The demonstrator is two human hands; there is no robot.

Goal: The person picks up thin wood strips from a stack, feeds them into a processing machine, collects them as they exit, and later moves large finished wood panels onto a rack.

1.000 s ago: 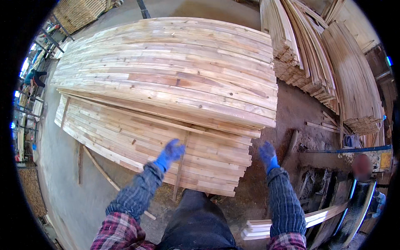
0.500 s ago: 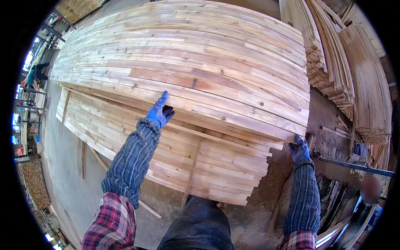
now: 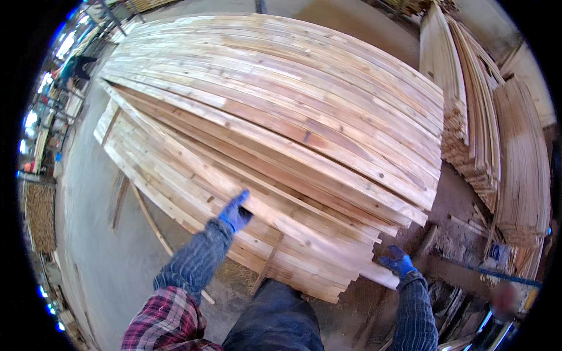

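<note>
A long, pale wooden board (image 3: 264, 212) lies slantwise across my front, pulled out from the edge of a tall stack of boards (image 3: 257, 88). My left hand (image 3: 236, 212), in a blue glove, grips the board near its middle, thumb on top and the other fingers curled at the near edge, partly hidden. At the board's right end, my gloved right hand (image 3: 399, 261) closes round the tip. The far left end of the board still meets the stack's corner. A lower layer of boards (image 3: 158, 181) spreads beneath it, with a thin crosswise strip (image 3: 270, 260) on top.
More stacked boards (image 3: 521, 158) stand at the right, beside a blue metal bar (image 3: 503, 275). Loose sticks (image 3: 149, 216) lie on the concrete floor at the left. A person (image 3: 76, 70) bends over at the far left. My legs stand against the lower layer.
Both hands have come down and nearer to me, drawing the board off the stack's near edge. A wedge-shaped gap now shows between it and the stack. The whole view has shifted slightly.
</note>
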